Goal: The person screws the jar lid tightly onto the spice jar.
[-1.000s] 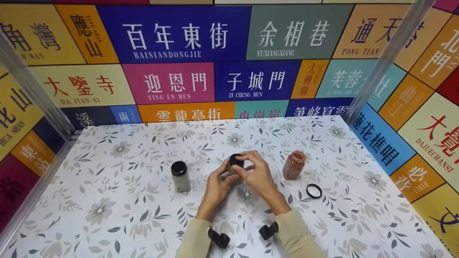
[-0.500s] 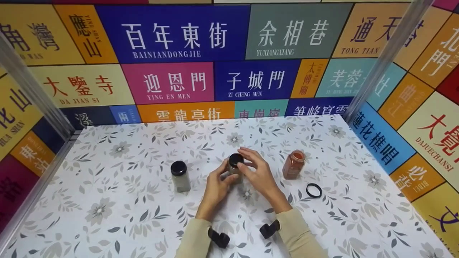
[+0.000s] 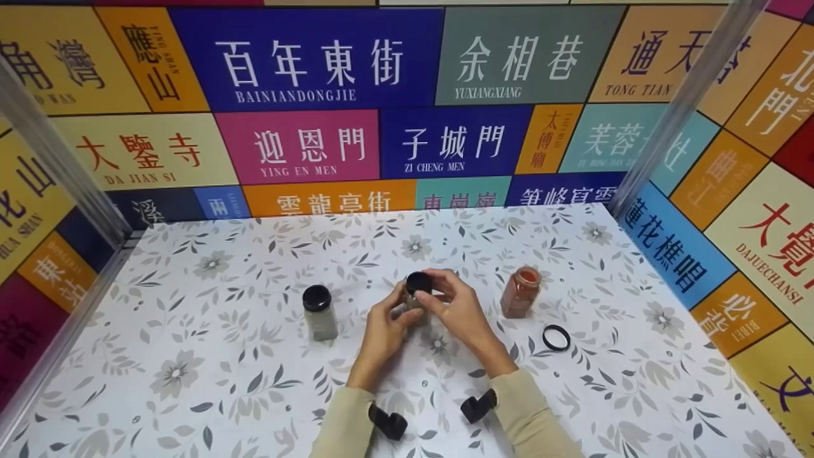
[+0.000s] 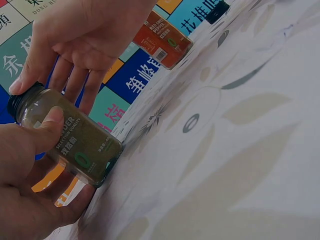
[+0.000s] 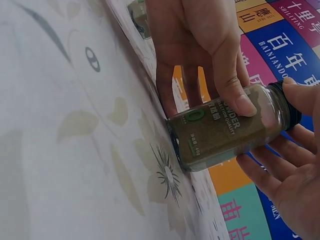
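A small glass spice jar of brown-green powder (image 4: 92,147) stands on the table between both hands. My left hand (image 3: 385,332) holds its body, thumb across the label. At the jar's black lid (image 3: 420,282), my right hand (image 3: 460,310) pinches the edge between thumb and fingers. In the right wrist view, the right thumb (image 5: 300,95) lies on the lid's side, with the other fingers under the jar's shoulder. The lid sits on the jar's neck. Part of the jar's body is hidden behind the fingers in the head view.
To the right stands a lidless jar of red pepper powder (image 3: 521,294). A black lid (image 3: 556,338) lies in front of it, its white inside showing. Another black-lidded jar (image 3: 320,315) stands left of the hands. A patterned wall (image 3: 305,57) closes off the back.
The right fingers spread off the lid half a second ago and have come back in around its edge. The left hand and the jar have stayed in place.
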Demonstrator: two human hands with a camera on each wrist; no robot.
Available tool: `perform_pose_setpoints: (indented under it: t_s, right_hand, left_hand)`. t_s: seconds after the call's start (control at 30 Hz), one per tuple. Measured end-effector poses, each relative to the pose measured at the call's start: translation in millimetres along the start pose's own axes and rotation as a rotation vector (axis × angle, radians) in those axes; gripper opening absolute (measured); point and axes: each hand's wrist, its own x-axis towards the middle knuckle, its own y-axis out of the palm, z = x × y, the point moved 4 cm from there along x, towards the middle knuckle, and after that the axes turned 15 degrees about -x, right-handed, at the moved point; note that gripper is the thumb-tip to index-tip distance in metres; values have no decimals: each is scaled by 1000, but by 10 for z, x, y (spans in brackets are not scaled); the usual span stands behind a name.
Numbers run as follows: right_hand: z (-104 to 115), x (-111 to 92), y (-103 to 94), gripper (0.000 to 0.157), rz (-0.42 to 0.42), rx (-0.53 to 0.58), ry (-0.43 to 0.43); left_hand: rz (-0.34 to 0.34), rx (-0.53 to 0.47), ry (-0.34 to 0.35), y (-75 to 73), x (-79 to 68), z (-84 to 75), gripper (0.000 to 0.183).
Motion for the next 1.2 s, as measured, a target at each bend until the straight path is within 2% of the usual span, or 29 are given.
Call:
perform_pose_setpoints:
  t_s: [0.3,0.5,0.67,1.0,1.2]
  right_hand:
    - [-29,-1,0,50,38,-17,22]
    - [-17,-16,-17,42,34,-7,-29]
    - [-22,-6,-11,39,21,9,-22]
    - [-33,9,-6,39,15,6,8]
    - [-6,-19,-13,44,12,-14,-24]
  left_hand:
    - [-1,15,-11,-6,8,12,60]
    - [8,29,-6,2,2,21,61]
    - [3,38,-7,3,4,14,61]
    - [-4,37,-12,-1,16,14,61]
    - [1,14,-12,-2,13,28,59]
